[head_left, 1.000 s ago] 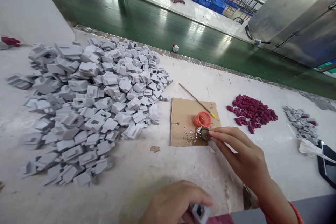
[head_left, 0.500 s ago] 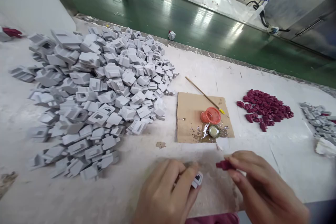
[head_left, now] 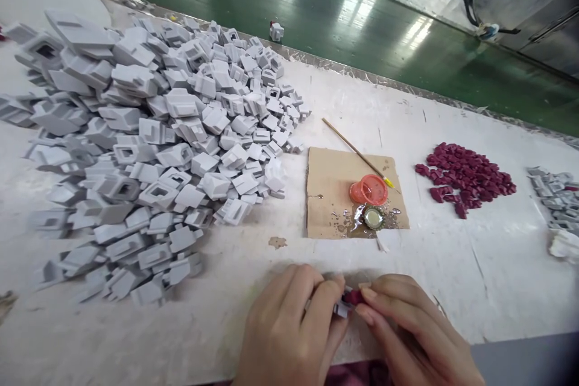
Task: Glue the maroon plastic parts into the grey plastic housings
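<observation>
Near the front of the white table, my left hand (head_left: 294,319) is closed around a small grey plastic piece (head_left: 341,309), mostly hidden by the fingers. My right hand (head_left: 402,319) pinches a small maroon plastic piece (head_left: 353,297) between thumb and fingertips. The maroon piece meets the open end of the grey one; how deep it sits in there I cannot tell. A large heap of grey pieces (head_left: 181,132) spreads over the left of the table, and a smaller pile of maroon pieces (head_left: 470,175) lies to the right.
Beyond my hands lies a cardboard sheet (head_left: 328,193) bearing a red cup (head_left: 368,190), a bottle cap (head_left: 373,218), wet spots and a thin stick (head_left: 353,148). More grey pieces (head_left: 554,193) and crumpled white tissue (head_left: 564,245) are far right. A green conveyor belt (head_left: 316,24) carries one grey-and-maroon piece (head_left: 276,31).
My right hand has moved left, bringing the maroon piece up against the grey piece in my left hand. The camera view has shifted slightly.
</observation>
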A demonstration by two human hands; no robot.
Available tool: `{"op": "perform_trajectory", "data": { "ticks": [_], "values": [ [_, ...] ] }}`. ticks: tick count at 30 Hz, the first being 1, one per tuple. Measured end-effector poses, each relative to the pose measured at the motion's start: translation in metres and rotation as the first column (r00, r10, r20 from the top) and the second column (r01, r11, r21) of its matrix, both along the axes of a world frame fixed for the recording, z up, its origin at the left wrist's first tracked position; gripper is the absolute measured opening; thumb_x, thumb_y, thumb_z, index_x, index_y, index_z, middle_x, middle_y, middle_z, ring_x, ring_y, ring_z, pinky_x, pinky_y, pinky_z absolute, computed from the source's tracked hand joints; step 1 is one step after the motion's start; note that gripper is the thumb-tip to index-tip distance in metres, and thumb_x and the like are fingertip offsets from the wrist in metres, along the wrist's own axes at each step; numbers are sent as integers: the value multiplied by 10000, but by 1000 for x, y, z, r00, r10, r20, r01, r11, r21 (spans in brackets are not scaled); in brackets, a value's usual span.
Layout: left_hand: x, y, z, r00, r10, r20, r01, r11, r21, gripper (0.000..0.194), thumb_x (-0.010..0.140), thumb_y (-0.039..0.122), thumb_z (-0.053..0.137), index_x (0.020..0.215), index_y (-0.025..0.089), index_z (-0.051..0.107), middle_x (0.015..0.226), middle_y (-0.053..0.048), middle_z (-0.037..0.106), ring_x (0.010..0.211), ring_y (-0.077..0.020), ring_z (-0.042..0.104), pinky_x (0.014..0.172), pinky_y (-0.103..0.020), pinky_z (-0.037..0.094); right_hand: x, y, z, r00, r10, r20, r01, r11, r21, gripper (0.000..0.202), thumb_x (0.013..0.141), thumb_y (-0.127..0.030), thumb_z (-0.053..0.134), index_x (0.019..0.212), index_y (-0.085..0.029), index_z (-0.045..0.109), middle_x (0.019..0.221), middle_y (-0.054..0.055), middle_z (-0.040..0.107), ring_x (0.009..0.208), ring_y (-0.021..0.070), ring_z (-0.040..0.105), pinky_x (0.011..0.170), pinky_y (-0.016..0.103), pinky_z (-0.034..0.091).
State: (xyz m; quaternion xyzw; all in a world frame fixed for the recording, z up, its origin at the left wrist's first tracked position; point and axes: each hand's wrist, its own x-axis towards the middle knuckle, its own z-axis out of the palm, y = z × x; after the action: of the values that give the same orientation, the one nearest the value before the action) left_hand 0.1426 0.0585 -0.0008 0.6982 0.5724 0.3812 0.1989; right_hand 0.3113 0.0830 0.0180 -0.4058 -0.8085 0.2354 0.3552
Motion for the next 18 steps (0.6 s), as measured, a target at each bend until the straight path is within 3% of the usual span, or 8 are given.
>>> {"op": "perform_trajectory", "data": {
  "ticks": [7,12,15,18],
  "values": [
    [1,1,-1,1000,3,-17,-2,1000,25,59,915,177,581,921,176,640,718,-16,594,634,-184,555,545,-295,446,-1,1,10,991,76,113,-72,996,-45,238,907,-20,605,1117,-124,647,1004,88,645,923,209,631,703,297,597],
    [1,4,-1,999,-12,-39,13,1000,12,60,893,174,608,947,189,630,723,-9,603,641,-194,582,555,-311,489,-5,2,8,995,86,43,-86,996,-6,192,923,2,570,1072,-92,646,973,85,615,890,165,606,703,233,583],
    [1,1,-3,998,-41,-42,42,999,23,90,909,190,580,983,200,630,800,-27,627,688,-189,624,590,-303,530,-1,3,5,993,108,57,-106,994,-38,200,999,-111,516,1182,-120,596,999,80,616,937,158,610,775,222,574],
    [-16,-7,-10,998,-47,-48,47,999,18,211,959,207,494,1122,241,624,972,-42,675,809,-150,696,692,-222,575,21,12,4,989,61,138,-65,998,24,339,1046,-324,470,1320,-127,491,1062,92,595,999,152,601,825,193,550]
  ]
}}
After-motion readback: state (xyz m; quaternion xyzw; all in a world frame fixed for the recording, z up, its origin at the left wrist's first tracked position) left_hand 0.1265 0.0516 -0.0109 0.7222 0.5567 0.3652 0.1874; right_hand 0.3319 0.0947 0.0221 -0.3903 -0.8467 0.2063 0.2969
